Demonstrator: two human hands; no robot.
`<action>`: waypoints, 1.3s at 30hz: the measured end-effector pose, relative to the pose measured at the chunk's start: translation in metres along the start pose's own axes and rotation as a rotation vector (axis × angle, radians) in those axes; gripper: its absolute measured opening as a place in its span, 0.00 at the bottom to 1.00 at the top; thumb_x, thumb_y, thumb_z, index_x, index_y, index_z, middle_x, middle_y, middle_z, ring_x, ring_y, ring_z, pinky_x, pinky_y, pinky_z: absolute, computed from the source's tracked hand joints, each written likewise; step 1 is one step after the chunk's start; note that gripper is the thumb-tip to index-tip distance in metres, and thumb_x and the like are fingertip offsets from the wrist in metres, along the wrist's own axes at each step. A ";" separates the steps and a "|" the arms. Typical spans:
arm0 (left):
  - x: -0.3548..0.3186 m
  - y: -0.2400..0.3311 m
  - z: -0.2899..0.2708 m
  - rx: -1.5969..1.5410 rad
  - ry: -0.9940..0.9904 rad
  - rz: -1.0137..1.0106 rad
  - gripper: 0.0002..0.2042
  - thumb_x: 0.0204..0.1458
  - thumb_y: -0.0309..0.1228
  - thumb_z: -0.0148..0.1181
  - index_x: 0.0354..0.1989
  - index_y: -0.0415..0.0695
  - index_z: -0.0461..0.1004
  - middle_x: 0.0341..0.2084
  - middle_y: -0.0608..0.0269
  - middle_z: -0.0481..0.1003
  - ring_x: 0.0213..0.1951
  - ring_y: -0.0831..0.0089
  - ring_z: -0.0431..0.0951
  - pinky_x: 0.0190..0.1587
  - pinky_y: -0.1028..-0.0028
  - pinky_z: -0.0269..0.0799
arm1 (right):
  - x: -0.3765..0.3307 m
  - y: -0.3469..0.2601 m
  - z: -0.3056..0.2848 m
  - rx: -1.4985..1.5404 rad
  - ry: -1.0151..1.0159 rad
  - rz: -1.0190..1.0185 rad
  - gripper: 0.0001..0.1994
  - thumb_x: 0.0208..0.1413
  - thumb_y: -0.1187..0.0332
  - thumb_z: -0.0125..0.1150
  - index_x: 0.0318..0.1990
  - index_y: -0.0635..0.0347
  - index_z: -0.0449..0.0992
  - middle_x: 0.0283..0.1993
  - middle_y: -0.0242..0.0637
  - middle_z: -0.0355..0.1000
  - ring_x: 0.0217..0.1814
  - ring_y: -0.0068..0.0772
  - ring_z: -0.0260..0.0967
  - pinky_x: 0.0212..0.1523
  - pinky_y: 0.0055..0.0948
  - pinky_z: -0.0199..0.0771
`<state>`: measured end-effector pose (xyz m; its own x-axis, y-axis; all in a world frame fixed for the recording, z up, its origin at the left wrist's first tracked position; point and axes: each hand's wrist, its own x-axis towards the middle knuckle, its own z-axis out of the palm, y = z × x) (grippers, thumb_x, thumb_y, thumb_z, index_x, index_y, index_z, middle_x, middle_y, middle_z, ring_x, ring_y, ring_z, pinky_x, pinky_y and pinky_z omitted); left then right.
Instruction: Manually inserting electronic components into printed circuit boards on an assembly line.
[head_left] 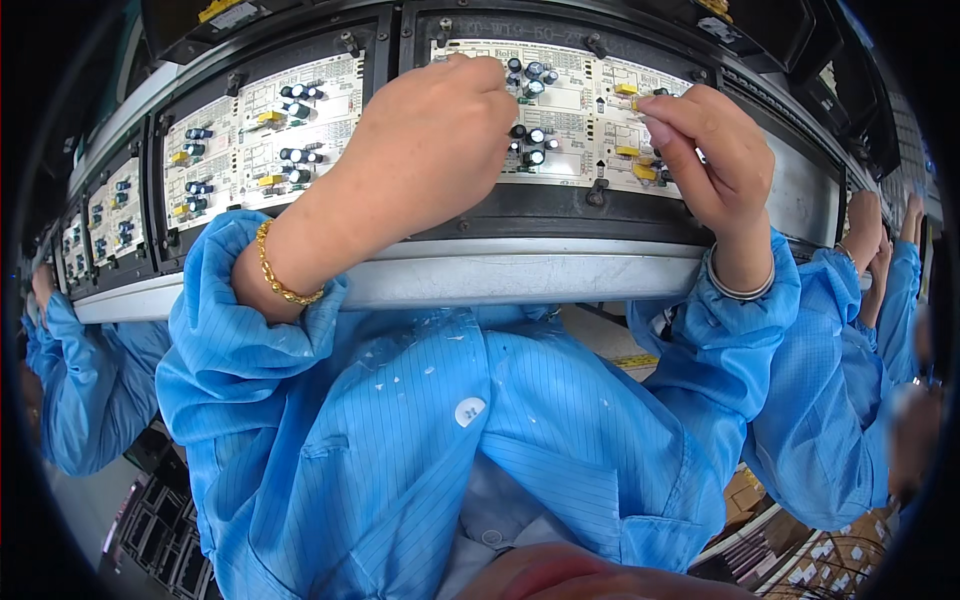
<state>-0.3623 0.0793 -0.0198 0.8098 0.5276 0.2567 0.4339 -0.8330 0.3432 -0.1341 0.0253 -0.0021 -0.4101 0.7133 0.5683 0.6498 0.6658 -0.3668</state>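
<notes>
A white circuit board [570, 168] lies in a black carrier frame [520, 212] in front of me. Dark cylindrical capacitors [535, 138] and yellow block-shaped components [645, 172] stand on it. My left hand [440, 125] is over the board's left part with its fingers curled in. Its fingertips are turned away, so whatever they hold is hidden. Over the right part, my right hand [715, 155] has thumb and index finger pinched together, close beside a yellow component [626, 89]. Anything between those fingertips is too small to name.
To the left, more filled boards [300, 125] sit in black frames along the line. A metal rail [520, 275] runs along the near edge. Dark bins [730, 25] stand beyond the frames. Co-workers in blue sleeves [820, 380] are close on both sides.
</notes>
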 end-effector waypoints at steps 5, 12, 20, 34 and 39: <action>-0.002 -0.002 -0.006 -0.036 0.021 0.076 0.03 0.42 0.24 0.56 0.25 0.38 0.71 0.27 0.59 0.69 0.32 0.62 0.70 0.35 0.70 0.67 | -0.004 0.006 0.000 -0.016 0.062 0.014 0.07 0.42 0.76 0.59 0.32 0.63 0.75 0.18 0.35 0.66 0.17 0.27 0.61 0.17 0.24 0.59; -0.022 -0.040 -0.038 -0.199 0.200 0.019 0.04 0.45 0.24 0.56 0.28 0.37 0.72 0.28 0.58 0.71 0.32 0.63 0.71 0.34 0.72 0.67 | -0.021 0.031 -0.011 -0.004 0.195 0.262 0.07 0.51 0.78 0.53 0.38 0.68 0.74 0.24 0.33 0.70 0.23 0.16 0.65 0.25 0.13 0.62; -0.046 -0.076 -0.048 -0.228 0.202 -0.104 0.04 0.47 0.24 0.54 0.28 0.36 0.72 0.27 0.58 0.72 0.31 0.66 0.72 0.34 0.75 0.66 | -0.019 0.037 -0.009 0.021 0.328 0.308 0.07 0.52 0.77 0.53 0.38 0.68 0.74 0.24 0.32 0.70 0.24 0.15 0.65 0.26 0.11 0.63; -0.052 -0.077 -0.045 -0.250 0.113 0.044 0.03 0.44 0.21 0.55 0.28 0.36 0.71 0.26 0.57 0.71 0.30 0.62 0.70 0.33 0.72 0.66 | -0.016 0.040 -0.007 0.027 0.470 0.315 0.07 0.52 0.77 0.53 0.38 0.68 0.74 0.24 0.33 0.71 0.24 0.16 0.66 0.26 0.12 0.64; -0.043 -0.049 -0.032 -0.241 0.164 0.131 0.13 0.38 0.23 0.58 0.36 0.40 0.68 0.32 0.57 0.71 0.38 0.58 0.69 0.42 0.65 0.63 | -0.011 0.039 -0.007 0.054 0.485 0.313 0.07 0.52 0.76 0.54 0.38 0.68 0.74 0.25 0.33 0.71 0.24 0.16 0.66 0.26 0.12 0.65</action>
<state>-0.4304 0.1025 -0.0189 0.7699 0.4541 0.4484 0.2079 -0.8428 0.4965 -0.0996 0.0415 -0.0175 0.1448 0.7051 0.6942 0.6540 0.4583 -0.6019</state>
